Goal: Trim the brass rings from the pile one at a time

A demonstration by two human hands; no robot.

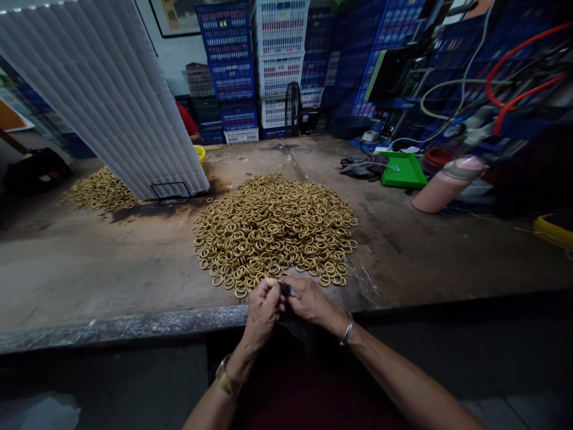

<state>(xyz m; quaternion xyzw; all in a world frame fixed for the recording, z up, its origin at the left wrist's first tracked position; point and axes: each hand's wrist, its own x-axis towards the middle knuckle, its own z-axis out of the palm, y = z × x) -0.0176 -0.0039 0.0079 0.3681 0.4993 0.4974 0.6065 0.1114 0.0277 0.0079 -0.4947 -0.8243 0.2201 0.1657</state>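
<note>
A large heap of brass-coloured rings lies on the worktable. At the table's front edge, just below the heap, my two hands meet. My left hand, with a watch on its wrist, is closed in a pinch; what its fingers hold is too small to make out. My right hand, with a metal bangle on the wrist, is closed around a small dark tool with a greyish end, which points toward the left fingertips.
A corrugated white panel stands at the left, with a second ring pile behind it. A green tray, dark gloves and a pink cylinder sit at the right. Crates are stacked behind; a red sleeve shows beside the panel.
</note>
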